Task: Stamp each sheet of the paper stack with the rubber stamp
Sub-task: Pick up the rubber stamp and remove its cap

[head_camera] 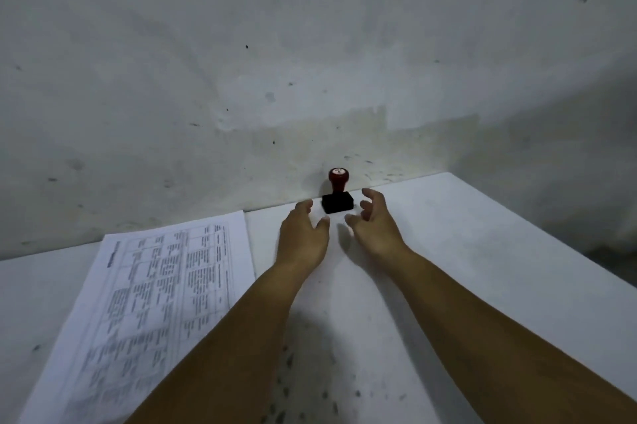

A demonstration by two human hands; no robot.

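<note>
Red-knobbed rubber stamp stands upright between bare, spread, empty hands.

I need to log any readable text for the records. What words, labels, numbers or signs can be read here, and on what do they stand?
None can be read.
Paper stack: the top sheet carries a printed table with a heading, all too blurred to read.
Rubber stamp: a small pale label on top of the red handle, with marks too small to read.
Wall and table: only stains and specks, no writing.
</note>
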